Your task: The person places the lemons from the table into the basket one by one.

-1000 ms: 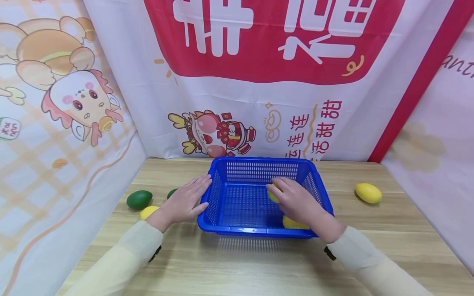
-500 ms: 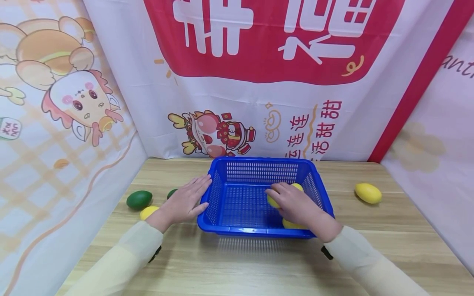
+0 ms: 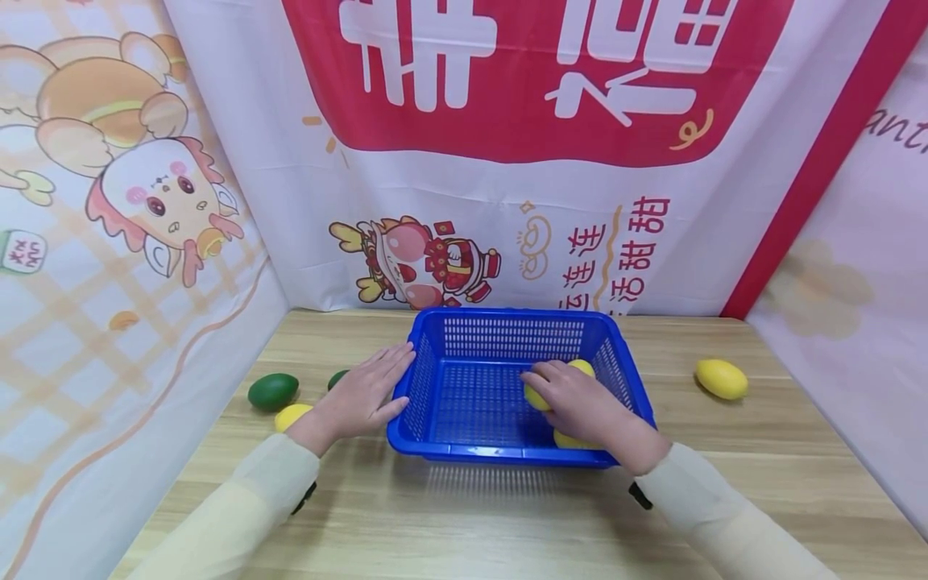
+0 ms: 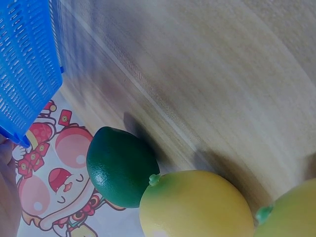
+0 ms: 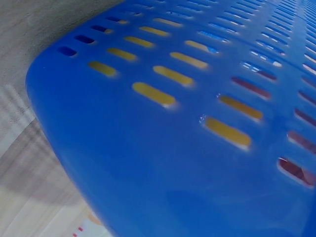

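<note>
My left hand (image 3: 366, 388) lies with extended fingers on the left rim of a blue plastic basket (image 3: 478, 453). Inside the basket, my right hand (image 3: 580, 407) grips a yellow lemon (image 3: 535, 398), fingers curled over its top. Another lemon (image 3: 583, 367) shows behind that hand, and one more lemon (image 3: 573, 441) lies by the near right corner, partly covered by the wrist. In the right wrist view the basket wall (image 5: 123, 158) fills the picture; yellow shows through its slots, and the hand is hidden.
Left of the basket are a dark green lime-like fruit (image 3: 273, 391), a lemon (image 3: 292, 416) and a second green fruit (image 3: 337, 378) half behind the left hand. A lone lemon (image 3: 721, 379) lies right on the wooden table (image 3: 493, 532). Printed cloth (image 3: 304, 242) hangs behind.
My right hand has shifted slightly toward me with the lemon in its grip, uncovering the lemon behind it. The left hand and the basket stay put.
</note>
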Demonstrator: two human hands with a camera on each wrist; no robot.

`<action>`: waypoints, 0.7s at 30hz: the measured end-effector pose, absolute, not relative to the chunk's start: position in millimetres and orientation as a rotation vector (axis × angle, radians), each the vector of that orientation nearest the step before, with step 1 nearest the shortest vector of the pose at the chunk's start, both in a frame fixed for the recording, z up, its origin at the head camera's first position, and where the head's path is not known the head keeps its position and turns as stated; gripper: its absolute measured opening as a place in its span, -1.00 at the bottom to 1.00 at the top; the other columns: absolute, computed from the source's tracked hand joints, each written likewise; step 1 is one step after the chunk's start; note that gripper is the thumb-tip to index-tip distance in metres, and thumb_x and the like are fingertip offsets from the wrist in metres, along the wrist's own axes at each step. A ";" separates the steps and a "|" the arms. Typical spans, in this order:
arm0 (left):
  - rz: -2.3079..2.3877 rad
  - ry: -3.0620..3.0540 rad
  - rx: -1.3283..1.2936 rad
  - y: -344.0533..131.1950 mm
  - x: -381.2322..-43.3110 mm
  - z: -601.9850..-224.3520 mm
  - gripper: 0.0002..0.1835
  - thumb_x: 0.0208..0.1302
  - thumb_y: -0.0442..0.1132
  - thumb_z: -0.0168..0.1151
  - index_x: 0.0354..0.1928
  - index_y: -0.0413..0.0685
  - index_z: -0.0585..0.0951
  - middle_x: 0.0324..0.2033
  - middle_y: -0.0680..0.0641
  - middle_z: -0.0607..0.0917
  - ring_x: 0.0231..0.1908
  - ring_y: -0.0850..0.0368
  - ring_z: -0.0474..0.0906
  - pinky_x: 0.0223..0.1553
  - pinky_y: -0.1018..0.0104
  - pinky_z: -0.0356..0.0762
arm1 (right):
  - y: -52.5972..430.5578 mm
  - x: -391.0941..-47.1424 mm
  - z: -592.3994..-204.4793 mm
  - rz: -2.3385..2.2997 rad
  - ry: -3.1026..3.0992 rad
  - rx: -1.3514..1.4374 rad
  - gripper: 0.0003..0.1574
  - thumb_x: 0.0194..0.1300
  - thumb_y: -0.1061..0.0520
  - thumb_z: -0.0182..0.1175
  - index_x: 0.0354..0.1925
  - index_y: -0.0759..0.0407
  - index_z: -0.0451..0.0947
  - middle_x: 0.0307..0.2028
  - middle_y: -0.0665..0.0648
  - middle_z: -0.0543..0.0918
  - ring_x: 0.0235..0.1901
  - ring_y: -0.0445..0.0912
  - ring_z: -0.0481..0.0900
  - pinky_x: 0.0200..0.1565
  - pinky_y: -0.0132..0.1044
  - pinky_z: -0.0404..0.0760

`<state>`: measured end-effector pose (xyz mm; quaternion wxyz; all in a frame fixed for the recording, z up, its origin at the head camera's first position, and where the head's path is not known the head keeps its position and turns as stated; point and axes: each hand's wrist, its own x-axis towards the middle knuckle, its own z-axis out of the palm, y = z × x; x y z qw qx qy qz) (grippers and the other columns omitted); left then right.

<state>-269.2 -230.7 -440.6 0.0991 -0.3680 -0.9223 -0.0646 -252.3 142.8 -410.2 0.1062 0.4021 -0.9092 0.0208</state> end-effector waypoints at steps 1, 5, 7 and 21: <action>-0.190 -2.728 -1.088 -230.8 -269.2 -440.7 -0.23 0.43 0.08 -0.06 0.49 -0.25 0.06 0.48 -0.19 0.07 0.46 -0.07 -0.04 0.42 0.04 -0.05 | 143.0 -252.3 -410.5 0.061 -2.682 1.183 -0.24 0.07 0.10 0.48 0.22 0.16 0.45 0.10 0.18 0.56 0.09 0.05 0.52 0.13 -0.06 0.53; -0.193 -2.729 -1.090 -231.1 -269.0 -440.9 -0.23 0.43 0.08 -0.06 0.49 -0.25 0.06 0.48 -0.18 0.07 0.46 -0.06 -0.04 0.42 0.05 -0.06 | 143.5 -252.9 -411.9 0.054 -2.693 1.178 -0.24 0.05 0.11 0.49 0.21 0.16 0.45 0.10 0.19 0.56 0.08 0.05 0.53 0.12 -0.05 0.53; -0.192 -2.729 -1.090 -231.1 -268.9 -440.7 -0.23 0.43 0.08 -0.06 0.49 -0.25 0.06 0.48 -0.18 0.07 0.46 -0.06 -0.04 0.42 0.05 -0.06 | 143.5 -253.4 -412.6 0.052 -2.695 1.176 -0.24 0.04 0.12 0.50 0.21 0.17 0.46 0.09 0.19 0.57 0.07 0.05 0.53 0.12 -0.06 0.54; -0.185 -2.743 -1.090 -231.2 -269.7 -439.8 -0.23 0.43 0.08 -0.06 0.49 -0.25 0.05 0.48 -0.19 0.06 0.46 -0.05 -0.06 0.42 0.04 -0.07 | 146.2 -251.7 -413.7 0.102 -2.721 1.176 -0.25 0.04 0.16 0.49 0.20 0.17 0.45 0.08 0.19 0.56 0.08 0.07 0.52 0.12 -0.02 0.53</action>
